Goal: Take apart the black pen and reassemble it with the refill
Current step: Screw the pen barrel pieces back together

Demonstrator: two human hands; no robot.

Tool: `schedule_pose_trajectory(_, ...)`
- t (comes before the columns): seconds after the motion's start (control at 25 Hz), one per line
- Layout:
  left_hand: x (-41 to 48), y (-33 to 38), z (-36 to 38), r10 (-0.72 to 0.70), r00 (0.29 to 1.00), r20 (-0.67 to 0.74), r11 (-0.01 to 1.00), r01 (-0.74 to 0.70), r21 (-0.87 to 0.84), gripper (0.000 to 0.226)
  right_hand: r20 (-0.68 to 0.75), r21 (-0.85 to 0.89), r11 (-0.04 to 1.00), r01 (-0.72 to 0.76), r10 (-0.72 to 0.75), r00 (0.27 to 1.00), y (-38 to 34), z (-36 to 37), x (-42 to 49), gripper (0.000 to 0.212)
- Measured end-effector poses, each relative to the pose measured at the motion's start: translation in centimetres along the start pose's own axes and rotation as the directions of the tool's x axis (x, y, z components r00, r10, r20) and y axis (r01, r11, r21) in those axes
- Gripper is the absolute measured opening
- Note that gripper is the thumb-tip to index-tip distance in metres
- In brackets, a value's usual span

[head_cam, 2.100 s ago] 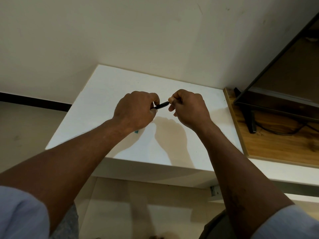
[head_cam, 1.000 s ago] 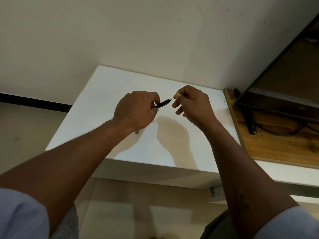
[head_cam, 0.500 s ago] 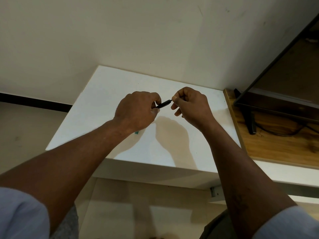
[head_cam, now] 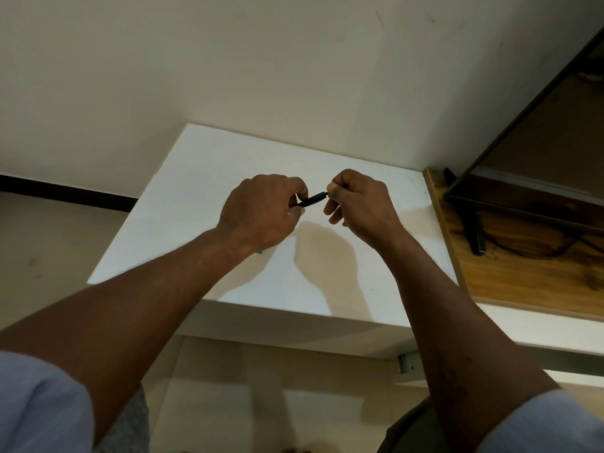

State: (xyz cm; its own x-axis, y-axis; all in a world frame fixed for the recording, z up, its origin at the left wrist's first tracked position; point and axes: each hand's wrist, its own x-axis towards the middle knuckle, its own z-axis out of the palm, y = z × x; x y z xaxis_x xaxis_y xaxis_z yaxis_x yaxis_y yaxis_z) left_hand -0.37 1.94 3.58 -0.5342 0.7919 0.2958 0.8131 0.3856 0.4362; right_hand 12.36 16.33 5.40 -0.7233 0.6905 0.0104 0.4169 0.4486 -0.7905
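Both hands grasp black pen (head_cam: 312, 201): left hand (head_cam: 261, 212) hides barrel, right hand (head_cam: 358, 204) pinches tip.

Two bare hands, left grip (head_cam: 261, 212) and right grip (head_cam: 359, 204); one slim black plastic pen (head_cam: 312, 201) between them. One flat white bench (head_cam: 202, 178); one wood-grain shelf board (head_cam: 523, 282); one dark-framed screen (head_cam: 529, 178) on one black stand (head_cam: 475, 235); one small green speck (head_cam: 260, 252).
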Motion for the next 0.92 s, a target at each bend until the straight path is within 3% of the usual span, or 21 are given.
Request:
schedule_pose_trajectory(0.44, -0.1, 0.2, 0.0, 0.021, 1.000, -0.009, 1.000, -0.021, 0.001, 0.018, -0.006, -0.101, 0.995, 0.019, -0.020, 1.000, 0.2, 0.2, 0.4, 0.038)
schedule_pose_trajectory(0.6, 0.1, 0.3, -0.1, 0.011, 1.000, -0.007, 1.000, -0.011, -0.013, 0.019, -0.027, -0.039, 0.999, 0.010, -0.011, 1.000, 0.0, -0.4, 0.3, 0.044)
schedule_pose_trajectory(0.76, 0.1, 0.1, -0.3, -0.005, 1.000, -0.011, 1.000, 0.005, -0.011, 0.018, -0.051, 0.091, 0.996, -0.017, 0.022, 0.998, -0.4, -1.3, 0.1, 0.024)
schedule_pose_trajectory(0.92, 0.2, 0.0, -0.2, -0.001, 1.000, -0.019, 1.000, 0.001, -0.014, 0.019, -0.014, 0.056, 0.998, -0.008, 0.009, 1.000, -0.6, -1.1, -0.1, 0.011)
